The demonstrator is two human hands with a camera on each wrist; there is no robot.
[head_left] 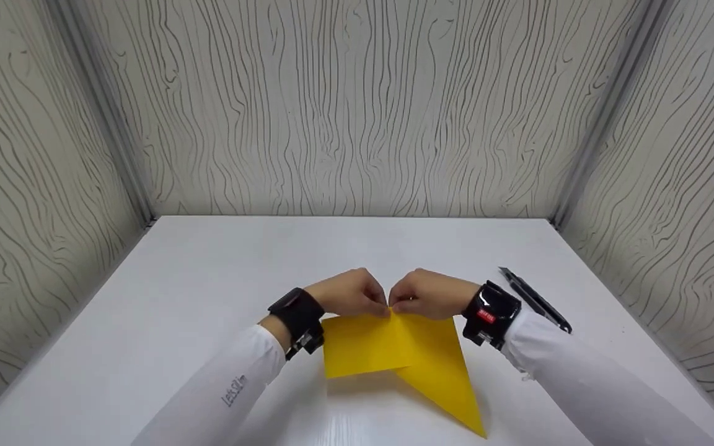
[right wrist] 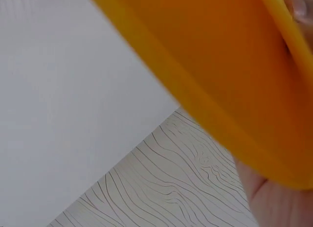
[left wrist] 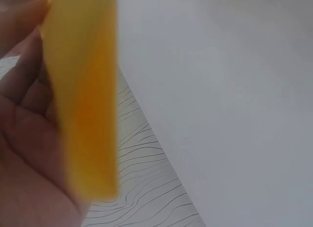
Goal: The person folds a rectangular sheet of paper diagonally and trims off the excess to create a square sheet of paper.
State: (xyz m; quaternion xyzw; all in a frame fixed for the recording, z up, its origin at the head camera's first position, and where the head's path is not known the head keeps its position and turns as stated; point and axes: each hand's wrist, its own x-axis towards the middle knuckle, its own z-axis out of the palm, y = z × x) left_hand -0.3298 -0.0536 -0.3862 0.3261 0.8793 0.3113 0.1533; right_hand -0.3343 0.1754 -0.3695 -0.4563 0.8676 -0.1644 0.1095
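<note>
Yellow paper (head_left: 425, 341) is what I work on; I hold it up over the white counter (head_left: 146, 347), which spreads on all sides of my fingers. The paper hangs from my fingers towards my body. One wide part goes down below the left fingers, with straight edges, and a longer part goes below the right fingers and ends in a sharp corner. Whether this corner touches the counter, I cannot tell.

My left hand (head_left: 348, 294) and my right hand (head_left: 434, 294) are close together, and the fingers of each are pinched on the top edge of the paper. To the right of my right fingers, beside the wrist, a black cutter knife (head_left: 535, 300) lies on the counter, apart from the paper.

As I judge, the paper has been given some shape: a line like a crease starts between my fingertips. But the two parts are not lying flat together, so I think the pressing and closing remain. The wrist views are too blurred to show smaller folds.
</note>
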